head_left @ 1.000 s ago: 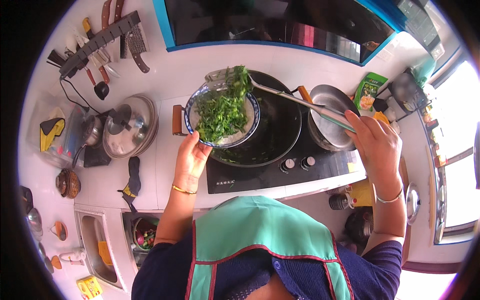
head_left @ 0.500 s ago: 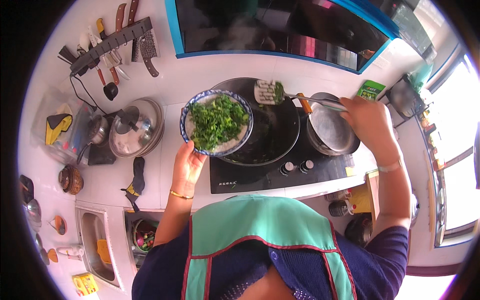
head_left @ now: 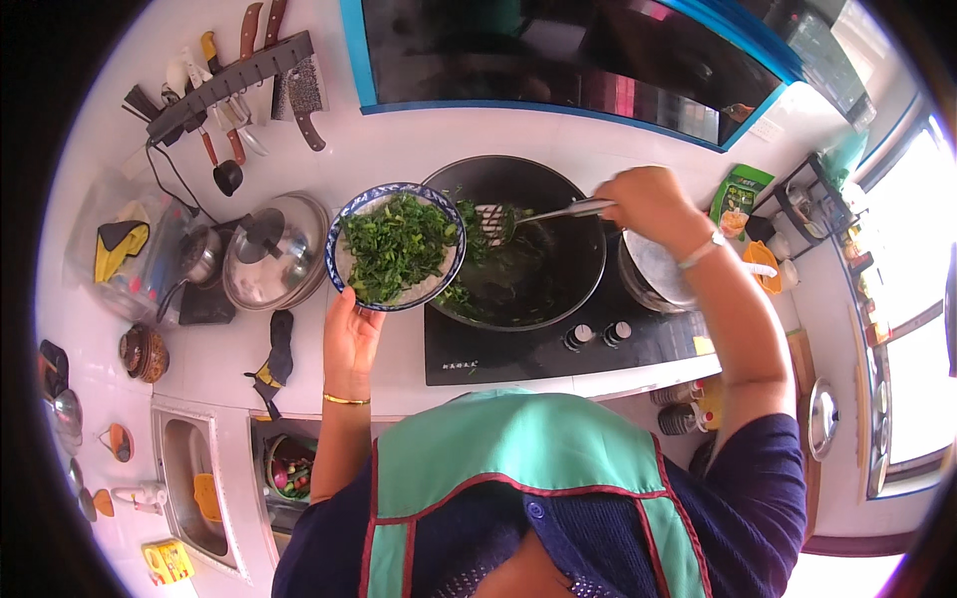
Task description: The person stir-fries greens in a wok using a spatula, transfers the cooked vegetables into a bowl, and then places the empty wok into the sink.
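Observation:
My left hand (head_left: 353, 337) grips the underside and near rim of a blue-and-white bowl (head_left: 424, 289) heaped with chopped green leaves (head_left: 397, 247). The bowl overlaps the left edge of a large black wok (head_left: 543, 274) on the hob. My right hand (head_left: 650, 202) is closed round the handle of a metal slotted turner (head_left: 492, 223). Its slotted head is down inside the wok, close to the bowl, among loose greens (head_left: 472, 249). More bits of greens are scattered over the wok's left side, beside dark liquid.
A steel pan (head_left: 658, 267) stands right of the wok, partly under my right forearm. On the left are a lidded pot (head_left: 267, 257), a dark cloth (head_left: 272, 364) and a sink (head_left: 186, 453). Knives hang on a wall rack (head_left: 229, 88). A green packet (head_left: 740, 196) stands behind right.
The turner has gone from above the wok's far edge down into it, and my right hand moved left. The bowl shifted slightly left. More greens now lie in the wok.

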Demonstrator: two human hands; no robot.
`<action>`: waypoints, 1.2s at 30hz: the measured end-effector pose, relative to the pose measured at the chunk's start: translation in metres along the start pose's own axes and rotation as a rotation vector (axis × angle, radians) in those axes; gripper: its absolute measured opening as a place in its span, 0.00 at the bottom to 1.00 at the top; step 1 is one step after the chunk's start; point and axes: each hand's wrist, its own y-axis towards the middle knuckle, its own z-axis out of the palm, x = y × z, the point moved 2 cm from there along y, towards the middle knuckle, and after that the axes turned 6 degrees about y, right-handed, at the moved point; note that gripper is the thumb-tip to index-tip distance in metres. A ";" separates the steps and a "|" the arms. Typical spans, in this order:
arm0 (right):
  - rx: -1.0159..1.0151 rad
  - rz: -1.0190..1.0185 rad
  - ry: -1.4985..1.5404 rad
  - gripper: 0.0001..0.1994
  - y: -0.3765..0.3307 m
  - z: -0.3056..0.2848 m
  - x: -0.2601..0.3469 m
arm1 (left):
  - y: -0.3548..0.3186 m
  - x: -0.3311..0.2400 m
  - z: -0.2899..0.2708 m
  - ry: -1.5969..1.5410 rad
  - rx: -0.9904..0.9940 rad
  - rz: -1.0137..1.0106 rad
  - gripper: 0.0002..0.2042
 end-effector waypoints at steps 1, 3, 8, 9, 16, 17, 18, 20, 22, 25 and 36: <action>-0.020 0.024 -0.012 0.08 -0.016 -0.007 -0.008 | -0.002 -0.003 -0.004 0.006 -0.007 0.002 0.15; -0.026 0.049 -0.022 0.08 -0.030 -0.012 -0.021 | -0.003 -0.006 -0.018 -0.032 0.017 0.006 0.15; -0.126 0.100 -0.292 0.05 -0.006 0.027 -0.048 | -0.007 -0.008 -0.019 -0.021 -0.022 0.037 0.17; -0.159 0.130 -0.293 0.06 0.006 0.033 -0.046 | -0.008 -0.007 -0.017 -0.016 -0.021 0.039 0.17; -0.286 -0.117 -0.089 0.18 0.025 0.043 -0.036 | -0.022 -0.012 -0.019 0.019 -0.054 0.087 0.18; -0.329 -0.054 -0.166 0.18 0.025 0.039 -0.045 | -0.024 -0.011 -0.016 0.017 -0.069 0.099 0.18; -0.371 0.009 -0.242 0.18 0.026 0.036 -0.052 | -0.025 -0.009 -0.015 0.015 -0.071 0.101 0.18; -0.443 0.028 -0.239 0.16 0.031 0.039 -0.046 | -0.027 -0.010 -0.012 0.022 -0.079 0.119 0.18; -0.343 -0.019 -0.212 0.16 0.031 0.050 -0.028 | -0.030 -0.010 -0.011 0.018 -0.068 0.117 0.18; -0.351 -0.142 -0.088 0.15 0.020 0.057 -0.038 | -0.033 -0.011 -0.013 0.019 -0.050 0.114 0.18; -0.199 -0.182 -0.246 0.14 0.037 -0.002 0.005 | -0.024 -0.006 -0.027 -0.011 0.022 0.090 0.19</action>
